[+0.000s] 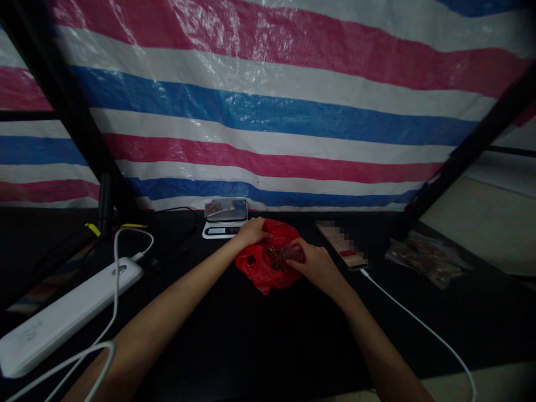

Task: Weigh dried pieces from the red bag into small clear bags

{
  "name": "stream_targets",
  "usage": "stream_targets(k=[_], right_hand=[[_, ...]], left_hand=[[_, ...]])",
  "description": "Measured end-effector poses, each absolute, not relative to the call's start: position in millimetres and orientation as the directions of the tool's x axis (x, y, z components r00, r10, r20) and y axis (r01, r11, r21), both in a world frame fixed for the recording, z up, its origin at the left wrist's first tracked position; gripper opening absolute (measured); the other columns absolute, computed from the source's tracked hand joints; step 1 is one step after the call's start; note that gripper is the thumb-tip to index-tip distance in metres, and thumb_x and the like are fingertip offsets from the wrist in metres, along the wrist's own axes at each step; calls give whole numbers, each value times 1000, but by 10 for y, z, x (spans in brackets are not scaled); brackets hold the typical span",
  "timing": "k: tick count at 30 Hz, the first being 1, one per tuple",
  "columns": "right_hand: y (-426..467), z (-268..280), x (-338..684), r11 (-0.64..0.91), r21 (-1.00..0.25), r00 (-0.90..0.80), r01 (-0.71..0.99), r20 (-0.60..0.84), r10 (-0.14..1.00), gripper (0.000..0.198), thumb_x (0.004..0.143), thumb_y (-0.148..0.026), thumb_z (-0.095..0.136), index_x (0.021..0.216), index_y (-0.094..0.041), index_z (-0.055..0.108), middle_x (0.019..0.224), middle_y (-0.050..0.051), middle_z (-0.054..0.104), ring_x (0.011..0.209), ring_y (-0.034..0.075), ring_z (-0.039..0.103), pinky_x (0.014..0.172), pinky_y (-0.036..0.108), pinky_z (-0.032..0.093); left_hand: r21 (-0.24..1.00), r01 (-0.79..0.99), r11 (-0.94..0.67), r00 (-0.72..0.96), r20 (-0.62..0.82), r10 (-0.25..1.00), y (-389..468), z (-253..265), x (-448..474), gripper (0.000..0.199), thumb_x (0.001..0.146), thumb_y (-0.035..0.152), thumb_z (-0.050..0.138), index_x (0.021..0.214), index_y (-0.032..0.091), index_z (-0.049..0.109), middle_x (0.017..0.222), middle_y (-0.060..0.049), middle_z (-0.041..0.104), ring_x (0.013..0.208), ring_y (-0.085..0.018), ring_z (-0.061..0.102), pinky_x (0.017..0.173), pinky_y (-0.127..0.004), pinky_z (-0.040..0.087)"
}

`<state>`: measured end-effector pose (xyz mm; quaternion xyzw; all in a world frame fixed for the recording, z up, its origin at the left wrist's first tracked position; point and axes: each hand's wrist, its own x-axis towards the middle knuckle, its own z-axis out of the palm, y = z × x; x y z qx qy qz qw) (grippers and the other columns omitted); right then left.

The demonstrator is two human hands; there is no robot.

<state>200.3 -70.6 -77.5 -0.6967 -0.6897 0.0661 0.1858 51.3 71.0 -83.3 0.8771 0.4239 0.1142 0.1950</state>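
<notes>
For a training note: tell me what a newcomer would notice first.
The striped sheet, red, white and blue, fills the upper view. Below it, a bright red bag sits on the black table, left hand and right hand at its opening. A long white device lies left.

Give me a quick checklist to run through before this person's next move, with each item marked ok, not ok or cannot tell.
1. Red bag open: ok, brownish contents show inside.
2. Left hand on the bag: ok, it touches the rim.
3. Right hand gripping something: cannot tell; see-through film shows by its fingers, but the grip is unclear.
4. Scale unloaded: not ok, a clear packet lies on top.
5. Scale reading: cannot tell, the lit display is too small to read.
6. White cable off the right hand: ok, they are apart.
</notes>
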Motion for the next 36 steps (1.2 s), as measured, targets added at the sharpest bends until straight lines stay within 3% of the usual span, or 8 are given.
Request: stream_targets(k=[4, 13, 18, 21, 24, 30, 33, 36], right_hand=[[-754, -766, 1954, -27, -184, 56, 983, 156, 986, 22, 72, -28, 58, 91, -22, 51, 85, 2, 64, 83, 20, 59, 71, 31, 30], [-738, -793, 1916, -78, -44, 85, 996, 210, 974, 24, 70, -34, 61, 88, -21, 53, 78, 3, 64, 79, 21, 59, 69, 31, 28], [-720, -811, 1929, -76, -51, 85, 996, 224, 971, 26, 67, -37, 65, 84, -21, 54, 73, 2, 66, 74, 22, 60, 69, 33, 29], [-683, -852, 1955, -52, -149, 82, 987, 205, 975, 27, 66, -32, 67, 86, -21, 54, 75, 2, 66, 73, 21, 61, 69, 32, 32], [-636, -898, 2000, -1, -329, 61, 944, 170, 984, 27, 65, -22, 68, 87, -20, 53, 80, 1, 66, 75, 19, 61, 66, 28, 37], [-563, -928, 2086, -21, -641, 112, 767, 102, 988, 27, 62, -10, 65, 85, -20, 53, 82, 1, 66, 73, 15, 62, 65, 25, 43], [-527, -942, 2123, -47, -794, 101, 607, 19, 995, 28, 62, -11, 64, 85, -19, 52, 82, 2, 66, 73, 14, 63, 68, 26, 46], [-492, -954, 2159, -67, -916, 58, 396, -47, 997, 30, 59, -18, 67, 85, -18, 51, 83, 3, 66, 78, 15, 63, 73, 28, 47]], left_hand=[[471, 670, -573, 614, 83, 785, 687, -804, 542, 24, 78, 28, 50, 95, 13, 59, 95, -10, 65, 91, -22, 59, 78, -29, 43], [660, 563, -498, 614, 70, 787, 669, -849, 629, 26, 83, 24, 41, 101, 15, 58, 103, -8, 63, 97, -21, 58, 85, -30, 41], [731, 526, -435, 613, 29, 790, 684, -872, 641, 29, 82, 24, 41, 103, 12, 57, 101, -9, 64, 93, -22, 59, 84, -32, 42], [820, 428, -380, 600, 56, 798, 682, -904, 684, 28, 80, 21, 43, 102, 12, 58, 99, -9, 64, 91, -22, 59, 84, -33, 42], [919, 283, -273, 556, 75, 828, 674, -962, 753, 24, 78, 18, 45, 97, 12, 59, 92, -7, 66, 87, -20, 59, 82, -33, 44], [985, 89, -148, 553, 74, 830, 658, -1008, 814, 20, 75, 18, 48, 89, 9, 59, 80, -7, 66, 78, -19, 61, 78, -33, 45], [976, 128, -173, 536, 79, 841, 651, -964, 775, 24, 75, 24, 50, 93, 9, 56, 86, -8, 66, 82, -20, 61, 79, -32, 44], [898, 343, -275, 500, 73, 863, 646, -890, 683, 40, 72, 36, 56, 103, 11, 50, 94, -10, 65, 89, -23, 59, 80, -31, 43]])
